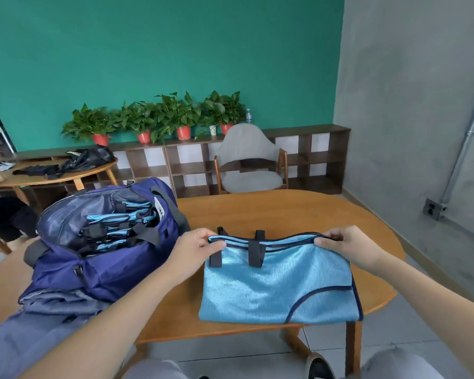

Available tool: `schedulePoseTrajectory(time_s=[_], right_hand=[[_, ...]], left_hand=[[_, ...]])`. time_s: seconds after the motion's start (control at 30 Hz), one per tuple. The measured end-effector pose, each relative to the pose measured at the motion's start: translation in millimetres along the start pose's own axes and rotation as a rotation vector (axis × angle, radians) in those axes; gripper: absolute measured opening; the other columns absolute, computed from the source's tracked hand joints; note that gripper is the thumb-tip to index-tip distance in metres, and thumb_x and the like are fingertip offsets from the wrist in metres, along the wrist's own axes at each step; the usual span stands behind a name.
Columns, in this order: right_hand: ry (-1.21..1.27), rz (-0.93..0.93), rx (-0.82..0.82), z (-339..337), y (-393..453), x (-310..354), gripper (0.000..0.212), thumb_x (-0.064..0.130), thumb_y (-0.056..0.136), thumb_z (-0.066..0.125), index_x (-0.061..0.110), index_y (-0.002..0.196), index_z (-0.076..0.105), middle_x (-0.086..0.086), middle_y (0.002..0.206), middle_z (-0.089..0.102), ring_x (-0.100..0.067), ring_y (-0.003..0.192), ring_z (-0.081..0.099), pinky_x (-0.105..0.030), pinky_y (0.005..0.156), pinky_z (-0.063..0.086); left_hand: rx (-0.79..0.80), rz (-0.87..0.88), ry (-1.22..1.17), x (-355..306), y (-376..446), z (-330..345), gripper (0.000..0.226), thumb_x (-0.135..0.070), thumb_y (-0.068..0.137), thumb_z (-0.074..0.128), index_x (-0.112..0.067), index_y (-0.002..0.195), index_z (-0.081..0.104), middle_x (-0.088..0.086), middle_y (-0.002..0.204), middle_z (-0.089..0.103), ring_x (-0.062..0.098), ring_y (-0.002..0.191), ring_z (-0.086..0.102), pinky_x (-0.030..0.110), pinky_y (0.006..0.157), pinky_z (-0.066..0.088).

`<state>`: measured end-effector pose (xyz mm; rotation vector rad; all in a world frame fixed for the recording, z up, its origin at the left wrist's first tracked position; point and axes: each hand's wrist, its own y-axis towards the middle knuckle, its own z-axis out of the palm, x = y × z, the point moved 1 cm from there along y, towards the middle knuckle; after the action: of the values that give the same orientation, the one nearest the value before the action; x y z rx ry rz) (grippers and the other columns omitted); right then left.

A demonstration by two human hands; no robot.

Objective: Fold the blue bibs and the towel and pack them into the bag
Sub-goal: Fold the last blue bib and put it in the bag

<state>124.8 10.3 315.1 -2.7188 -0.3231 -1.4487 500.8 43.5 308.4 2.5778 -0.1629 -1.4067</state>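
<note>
Fig.: head view, person seated at wooden table. Blue bib, folded w/ dark navy trim, lies flat on table's near half; its near edge reaches table's front edge. 2 dark straps run down from bib's far edge. Left hand pinches bib's far-left corner: fingers curled on top, thumb at the edge. Right hand pinches far-right corner the same way, fingers bent over the trim. Both forearms extend in from bottom of frame.

Left of bib: navy bag, unzipped & open, sitting partly on table's left end, just beside left hand. Inside bag: stack of folded blue bibs w/ dark straps, packed edge-up. Grey cloth spreads below bag, near left forearm; can't tell if it is the towel.

Bkgd: grey chair behind table; low shelf unit along teal wall; 4 potted plants in red pots on top; 2nd round table far left carrying dark items.
</note>
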Motion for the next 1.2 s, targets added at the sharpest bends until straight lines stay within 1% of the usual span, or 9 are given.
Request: schedulePoseTrajectory(time_s=[0.17, 0.3, 0.57, 0.7, 0.8, 0.9, 1.07, 1.13, 1.2], right_hand=[[-0.033, 0.075, 0.011, 7, 58, -34, 0.035, 0.047, 0.092, 0.067, 0.016, 0.079, 0.073, -0.008, 0.067, 0.065, -0.016, 0.058, 0.054, -0.031, 0.058, 0.039], [-0.1, 0.119, -0.012, 16, 80, -60, 0.033, 0.049, 0.093, 0.065, 0.018, 0.082, 0.071, -0.001, 0.059, 0.05, -0.012, 0.047, 0.037, -0.027, 0.05, 0.031], [-0.315, 0.128, -0.033, 29, 92, -70, 0.028, 0.058, 0.094, 0.058, 0.032, 0.092, 0.067, -0.01, 0.077, 0.07, -0.022, 0.051, 0.049, -0.036, 0.05, 0.039], [-0.434, 0.067, -0.098, 31, 85, -56, 0.034, 0.055, 0.095, 0.058, 0.028, 0.114, 0.064, 0.009, 0.109, 0.064, -0.016, 0.097, 0.06, -0.032, 0.082, 0.053], [-0.631, -0.324, -0.226, 44, 66, -37, 0.029, 0.042, 0.098, 0.058, 0.021, 0.115, 0.068, 0.007, 0.109, 0.065, -0.016, 0.105, 0.055, -0.034, 0.093, 0.05], [-0.631, -0.604, 0.014, 70, 50, -18, 0.022, 0.038, 0.1, 0.059, 0.021, 0.102, 0.073, 0.009, 0.101, 0.066, -0.009, 0.099, 0.055, -0.023, 0.091, 0.046], [-0.578, -0.481, 0.25, 106, 62, -17, 0.007, 0.026, 0.092, 0.058, 0.027, 0.088, 0.052, 0.012, 0.101, 0.052, -0.01, 0.097, 0.048, -0.023, 0.087, 0.039], [-0.542, -0.41, 0.281, 108, 69, -17, 0.014, 0.021, 0.089, 0.057, 0.028, 0.1, 0.054, 0.016, 0.112, 0.052, -0.009, 0.107, 0.047, -0.026, 0.095, 0.039], [-0.584, -0.354, 0.357, 106, 75, -12, 0.046, 0.018, 0.092, 0.055, 0.028, 0.136, 0.051, 0.02, 0.142, 0.04, -0.006, 0.132, 0.037, -0.021, 0.114, 0.026]], left_hand=[[0.008, -0.064, 0.021, 35, 58, 21, 0.016, -0.043, 0.086, 0.078, -0.029, 0.093, 0.074, -0.007, 0.053, 0.055, 0.007, 0.056, 0.045, 0.03, 0.062, 0.033], [-0.013, -0.102, 0.046, 64, 78, 37, 0.01, -0.038, 0.087, 0.079, -0.03, 0.09, 0.074, -0.002, 0.065, 0.071, 0.006, 0.056, 0.056, 0.031, 0.065, 0.044], [-0.139, -0.115, 0.133, 84, 73, 50, 0.013, -0.042, 0.088, 0.076, -0.031, 0.093, 0.075, -0.009, 0.069, 0.072, 0.003, 0.067, 0.066, 0.025, 0.063, 0.047], [-0.223, -0.102, 0.078, 82, 63, 47, 0.014, -0.035, 0.09, 0.076, -0.025, 0.101, 0.075, -0.008, 0.077, 0.072, 0.003, 0.075, 0.067, 0.022, 0.072, 0.051], [-0.338, -0.001, 0.108, 72, 45, 48, 0.01, -0.029, 0.093, 0.072, -0.025, 0.103, 0.071, -0.009, 0.081, 0.067, 0.007, 0.078, 0.064, 0.014, 0.071, 0.047], [-0.241, 0.231, 0.258, 67, 22, 51, 0.019, -0.029, 0.094, 0.067, -0.025, 0.076, 0.063, -0.011, 0.072, 0.057, 0.011, 0.071, 0.057, 0.025, 0.067, 0.046], [0.014, 0.369, 0.663, 68, 10, 58, 0.044, -0.053, 0.096, 0.046, -0.027, 0.06, 0.045, -0.016, 0.072, 0.051, 0.003, 0.078, 0.047, 0.029, 0.08, 0.036], [0.021, 0.372, 0.685, 65, 13, 55, 0.04, -0.056, 0.096, 0.042, -0.029, 0.068, 0.051, -0.018, 0.085, 0.059, 0.002, 0.09, 0.05, 0.028, 0.086, 0.035], [0.028, 0.376, 0.675, 63, 16, 54, 0.032, -0.055, 0.097, 0.045, -0.031, 0.082, 0.061, -0.018, 0.112, 0.066, 0.004, 0.115, 0.052, 0.029, 0.097, 0.033]])
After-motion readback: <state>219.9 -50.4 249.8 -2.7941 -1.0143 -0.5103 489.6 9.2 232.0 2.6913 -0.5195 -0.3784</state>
